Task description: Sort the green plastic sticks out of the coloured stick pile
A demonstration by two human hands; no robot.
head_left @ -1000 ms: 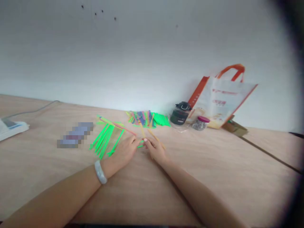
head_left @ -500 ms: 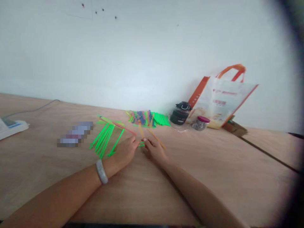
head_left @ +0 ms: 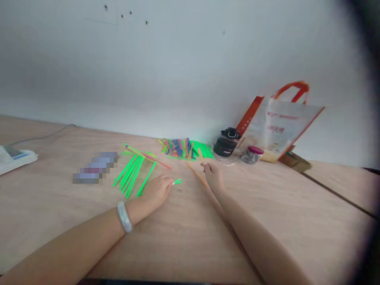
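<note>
My left hand [head_left: 156, 190], with a pale bangle on its wrist, is closed around green sticks [head_left: 177, 181] whose ends poke out by the fingertips. A light orange craft stick [head_left: 200, 153] points up from the pinched fingers of my right hand [head_left: 212, 176]. Beside that hand a longer orange stick [head_left: 196, 173] lies slanted on the table. Left of my left hand, long green sticks [head_left: 130, 174] are fanned out below a yellow stick [head_left: 133, 150] and a red stick [head_left: 162, 162]. Further back lies a pile of mixed-colour craft sticks [head_left: 178, 147], with bright green ones [head_left: 204, 149] at its right.
A black-banded bottle [head_left: 225, 145], a jar with a pink lid [head_left: 251, 155] and a carrier bag with orange handles [head_left: 285, 126] stand by the wall at right. A blurred-out flat object [head_left: 95, 168] lies left, near a white device [head_left: 18, 156] with a cable.
My right hand has moved right and away from my left hand, carrying the light orange craft stick towards the green end of the pile. My left hand has hardly moved.
</note>
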